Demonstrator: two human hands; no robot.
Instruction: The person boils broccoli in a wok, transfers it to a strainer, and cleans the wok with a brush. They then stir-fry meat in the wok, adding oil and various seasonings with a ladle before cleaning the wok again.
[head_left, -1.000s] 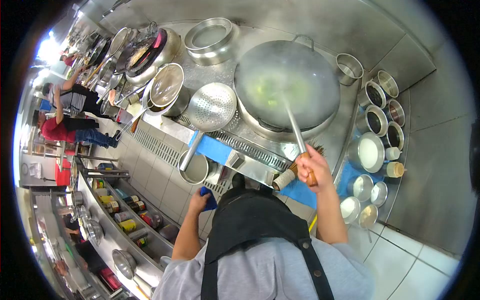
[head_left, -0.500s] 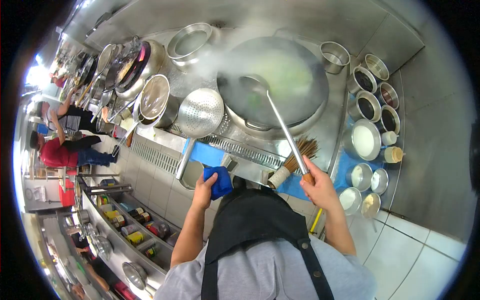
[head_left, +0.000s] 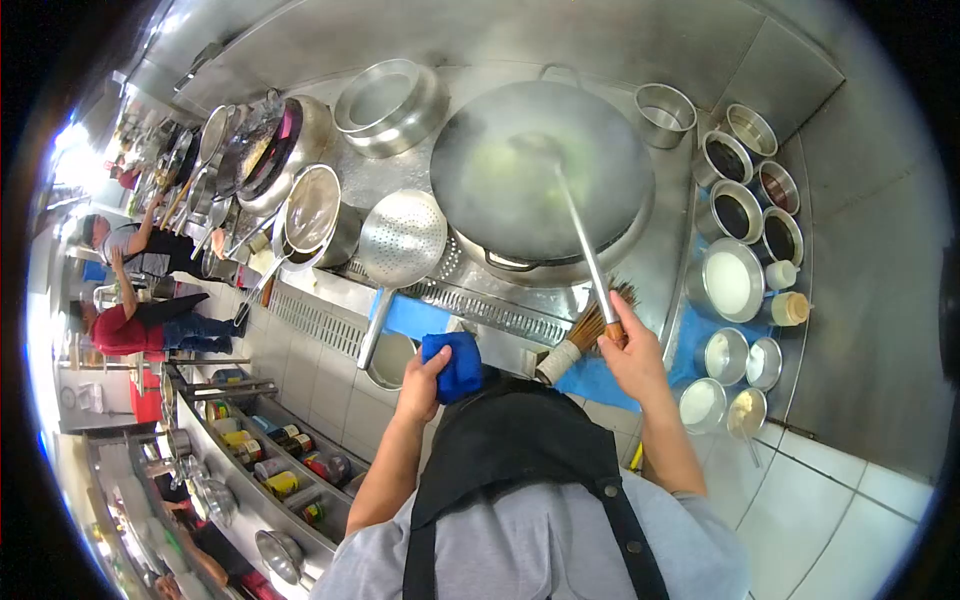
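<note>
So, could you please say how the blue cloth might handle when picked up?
The blue cloth is probably floppy, since it bunches in the left hand. It is likely light, being small enough for one hand, and unlikely to roll, given its uneven shape.

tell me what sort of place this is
Probably a restaurant kitchen: there's a big steaming wok, a wide strainer, and a cluster of metal pots, some with dark or white contents.

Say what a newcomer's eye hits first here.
Probably the big steaming wok at upper centre, with a blurred green patch inside and a wooden-handled ladle reaching in from the right hand. Next, the bright blue cloth in the left hand, below the wok and left of it. Then the metal containers clustered along the right.
</note>
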